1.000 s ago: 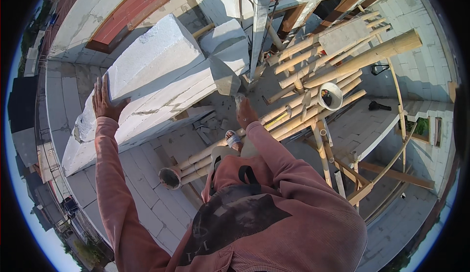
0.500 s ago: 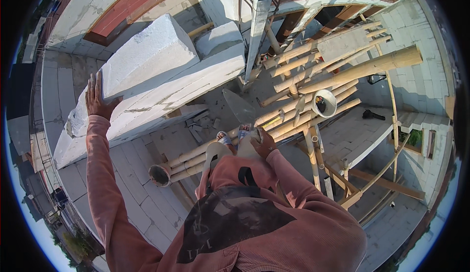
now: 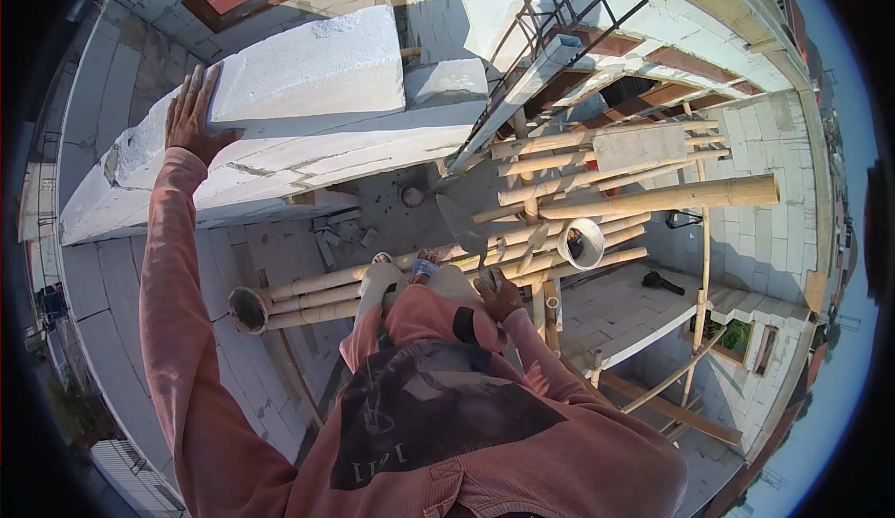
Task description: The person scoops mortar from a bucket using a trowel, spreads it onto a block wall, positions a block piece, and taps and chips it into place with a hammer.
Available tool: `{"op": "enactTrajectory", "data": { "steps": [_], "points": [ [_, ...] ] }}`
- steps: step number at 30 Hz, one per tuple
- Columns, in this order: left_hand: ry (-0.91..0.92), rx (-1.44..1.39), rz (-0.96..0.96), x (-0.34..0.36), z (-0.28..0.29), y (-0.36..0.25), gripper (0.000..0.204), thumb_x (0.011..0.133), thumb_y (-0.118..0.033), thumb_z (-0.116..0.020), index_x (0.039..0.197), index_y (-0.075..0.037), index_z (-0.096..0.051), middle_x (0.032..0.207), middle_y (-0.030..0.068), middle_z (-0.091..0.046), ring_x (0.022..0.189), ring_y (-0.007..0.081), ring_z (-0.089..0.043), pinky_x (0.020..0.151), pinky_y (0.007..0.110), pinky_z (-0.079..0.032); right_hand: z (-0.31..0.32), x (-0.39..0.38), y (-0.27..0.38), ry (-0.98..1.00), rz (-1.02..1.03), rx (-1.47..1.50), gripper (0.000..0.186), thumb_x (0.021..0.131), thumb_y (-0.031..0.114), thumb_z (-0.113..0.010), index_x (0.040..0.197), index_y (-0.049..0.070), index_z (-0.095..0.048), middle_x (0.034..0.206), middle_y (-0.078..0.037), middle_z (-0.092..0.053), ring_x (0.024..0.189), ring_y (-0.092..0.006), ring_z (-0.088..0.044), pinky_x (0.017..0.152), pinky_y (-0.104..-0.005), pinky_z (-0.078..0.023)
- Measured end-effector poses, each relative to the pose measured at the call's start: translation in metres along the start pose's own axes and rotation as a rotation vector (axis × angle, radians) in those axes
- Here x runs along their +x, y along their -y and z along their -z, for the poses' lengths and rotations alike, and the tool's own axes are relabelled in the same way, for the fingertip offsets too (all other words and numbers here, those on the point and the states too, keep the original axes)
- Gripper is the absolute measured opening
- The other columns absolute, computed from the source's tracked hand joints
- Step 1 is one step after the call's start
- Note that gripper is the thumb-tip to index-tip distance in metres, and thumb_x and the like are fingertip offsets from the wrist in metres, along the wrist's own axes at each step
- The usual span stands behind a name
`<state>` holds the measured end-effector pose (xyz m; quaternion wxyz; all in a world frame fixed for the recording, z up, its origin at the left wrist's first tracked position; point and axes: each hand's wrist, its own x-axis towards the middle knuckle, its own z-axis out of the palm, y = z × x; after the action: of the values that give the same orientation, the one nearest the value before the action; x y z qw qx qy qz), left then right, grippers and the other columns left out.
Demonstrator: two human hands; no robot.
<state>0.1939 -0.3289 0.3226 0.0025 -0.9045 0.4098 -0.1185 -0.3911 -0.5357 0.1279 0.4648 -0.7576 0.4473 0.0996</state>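
My left hand (image 3: 199,119) lies flat with fingers stretched on the end of a white lightweight concrete block (image 3: 312,72). The block sits on top of a partly built block wall (image 3: 345,152), and a smaller block piece (image 3: 447,82) lies beside its right end. My right hand (image 3: 501,295) is closed round the handle of a trowel (image 3: 458,223), low in front of my body. Its grey, pointed blade sticks out forward and to the left, above the bamboo poles.
Bamboo scaffold poles (image 3: 664,198) run under my feet and to the right. A white bucket (image 3: 590,255) with things inside stands on them. Another bucket (image 3: 248,310) is at the poles' left end. Steel rods (image 3: 557,3) and a metal post (image 3: 518,89) rise at the wall's right end.
My view has shifted, so the poles and white bucket appear further left. My left hand stays on the block, and the trowel remains in my right hand.
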Motion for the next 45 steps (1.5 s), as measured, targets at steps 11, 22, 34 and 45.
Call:
{"op": "enactTrajectory", "data": {
  "steps": [11,22,34,45],
  "points": [
    [-0.038,0.028,-0.057,0.006,-0.002,-0.005,0.115,0.06,-0.031,-0.09,0.156,-0.023,-0.027,0.161,0.009,-0.028,0.148,0.0321,-0.026,0.119,0.048,-0.024,0.011,0.0,0.0,0.064,-0.074,-0.046,0.069,0.087,0.049,-0.063,0.132,-0.001,-0.051,0.115,-0.028,-0.066,0.109,-0.0419,-0.064,0.096,-0.0447,-0.049],
    [-0.083,-0.004,-0.135,0.001,-0.004,0.01,0.115,0.061,-0.038,-0.09,0.156,-0.024,-0.028,0.161,0.0096,-0.03,0.148,0.0326,-0.027,0.119,0.049,-0.024,0.012,-0.019,0.032,-0.032,0.155,0.483,0.058,0.089,0.035,-0.068,0.128,-0.005,-0.053,0.107,-0.02,-0.067,0.096,-0.0264,-0.065,0.085,-0.0356,-0.052],
    [-0.025,0.007,-0.039,0.001,0.0,-0.001,0.114,0.062,-0.039,-0.089,0.156,-0.026,-0.027,0.162,0.0069,-0.028,0.149,0.0284,-0.026,0.121,0.048,-0.022,0.025,-0.037,0.074,0.086,0.051,0.711,0.049,0.089,0.032,-0.073,0.122,0.0,-0.056,0.08,-0.004,-0.063,0.061,-0.0081,-0.057,0.055,-0.0251,-0.049],
    [-0.152,-0.028,-0.11,-0.009,-0.001,-0.003,0.107,0.067,-0.046,-0.086,0.155,-0.023,-0.03,0.161,0.0023,-0.031,0.148,0.0212,-0.028,0.122,0.042,-0.021,-0.028,-0.07,0.081,-0.088,0.05,0.482,0.046,0.087,0.032,-0.074,0.116,0.0,-0.058,0.085,-0.007,-0.065,0.072,-0.0129,-0.06,0.066,-0.03,-0.051]
  ]
}}
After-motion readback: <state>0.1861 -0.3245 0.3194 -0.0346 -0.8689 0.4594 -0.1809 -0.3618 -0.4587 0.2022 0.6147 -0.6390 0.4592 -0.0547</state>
